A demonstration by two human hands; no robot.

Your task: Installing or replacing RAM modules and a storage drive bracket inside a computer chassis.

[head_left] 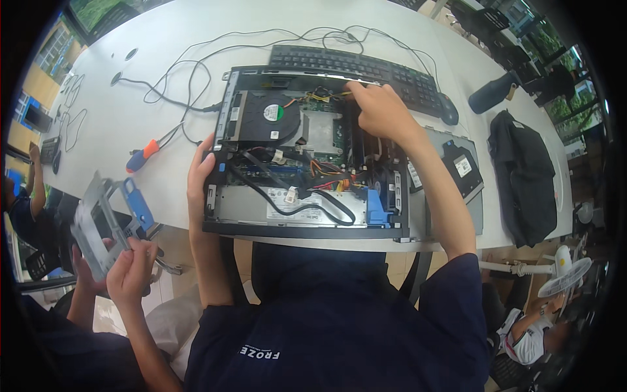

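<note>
An open desktop computer case (307, 232) lies on the white table in front of me. My left hand (199, 171) grips its left side, the thumb at the rim and the other fingers partly hidden. Over the far right of the case, my right hand (382, 114) is closed, its fingertips down by thin yellow wires (321, 97) and the dark memory slots. What those fingers pinch is hidden. Inside the case sit a round black fan (264, 117), a silver metal plate (322, 130), a loose black cable (287, 210) and a blue plastic latch (377, 208).
Behind the case lie a black keyboard (366, 66) and mouse (448, 109). An orange-and-blue screwdriver (144, 155) is to the left. Rightward are a dark drive (462, 166), a bottle (491, 93) and a black bag (522, 176). At left, a co-worker's hands hold a metal bracket (98, 228).
</note>
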